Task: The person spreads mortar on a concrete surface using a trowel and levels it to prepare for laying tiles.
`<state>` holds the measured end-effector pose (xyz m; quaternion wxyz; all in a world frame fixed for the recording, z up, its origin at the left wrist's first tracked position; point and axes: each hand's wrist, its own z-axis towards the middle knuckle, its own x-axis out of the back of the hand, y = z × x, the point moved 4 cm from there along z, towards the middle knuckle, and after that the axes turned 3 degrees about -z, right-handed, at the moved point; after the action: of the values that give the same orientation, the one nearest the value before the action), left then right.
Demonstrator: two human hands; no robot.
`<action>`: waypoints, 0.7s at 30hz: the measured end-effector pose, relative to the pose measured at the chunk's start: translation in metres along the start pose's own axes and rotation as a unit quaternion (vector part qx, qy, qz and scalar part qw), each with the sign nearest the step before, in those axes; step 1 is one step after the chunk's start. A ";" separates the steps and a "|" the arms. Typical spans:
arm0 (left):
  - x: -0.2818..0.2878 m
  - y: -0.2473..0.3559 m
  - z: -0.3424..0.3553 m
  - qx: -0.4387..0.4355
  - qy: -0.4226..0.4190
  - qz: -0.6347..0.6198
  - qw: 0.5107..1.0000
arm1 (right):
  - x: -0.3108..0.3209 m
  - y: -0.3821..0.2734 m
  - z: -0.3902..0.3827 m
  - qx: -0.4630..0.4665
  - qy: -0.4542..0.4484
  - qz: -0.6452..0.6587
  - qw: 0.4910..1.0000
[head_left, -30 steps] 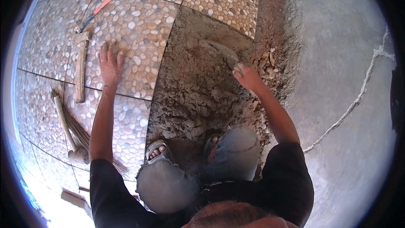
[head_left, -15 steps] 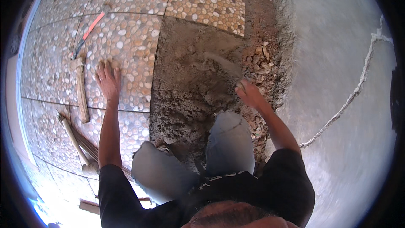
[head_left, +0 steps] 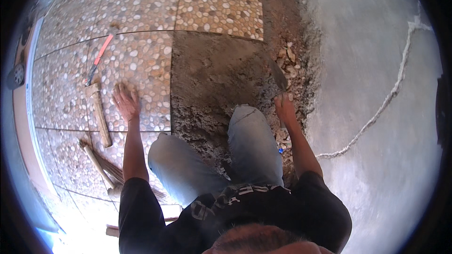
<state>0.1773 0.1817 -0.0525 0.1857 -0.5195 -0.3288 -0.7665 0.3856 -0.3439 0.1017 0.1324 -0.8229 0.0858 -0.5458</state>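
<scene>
Two hands of mine are at work: my right hand point(head_left: 285, 106) is clenched round the handle of a trowel point(head_left: 278, 76), while my left hand point(head_left: 127, 103) is released, palm down with fingers spread on the pebble-patterned tiles point(head_left: 150, 61). The trowel is at the right side of the mortar bed point(head_left: 216, 66), by the strip of broken rubble point(head_left: 292, 61). Its blade is narrow, dull grey and tapering, its tip pointing far and slightly left; my fist hides much of the handle. The mortar is grey-brown, fairly smooth at the far end and lumpy nearer me.

Straight tile edges bound the bed on the left and far sides; its right edge is ragged, running into the rubble, with the grey concrete floor point(head_left: 362, 66) beyond. From the blade, the room to sweep runs left across the mortar to the tile edge. Nearer, my jeans-covered knees point(head_left: 254, 136) crowd the bed. A wooden-handled hammer point(head_left: 101, 120) lies just left of my left hand.
</scene>
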 end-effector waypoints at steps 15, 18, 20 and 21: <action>0.000 -0.001 -0.001 0.012 -0.013 -0.002 1.000 | -0.041 -0.110 0.173 0.149 -0.042 -0.224 0.962; 0.001 0.000 -0.001 0.014 -0.019 -0.017 1.000 | -0.047 -0.122 0.193 0.228 -0.031 -0.218 0.948; 0.001 0.000 0.000 0.009 -0.017 -0.024 1.000 | -0.048 -0.124 0.199 0.243 -0.027 -0.224 0.943; 0.001 0.000 -0.001 0.009 -0.014 -0.024 1.000 | -0.051 -0.125 0.199 0.250 -0.027 -0.226 0.941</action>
<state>0.1765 0.1813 -0.0522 0.1672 -0.5209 -0.3502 -0.7603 0.5485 -0.1860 0.0225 0.2097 -0.7753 -0.2451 -0.5431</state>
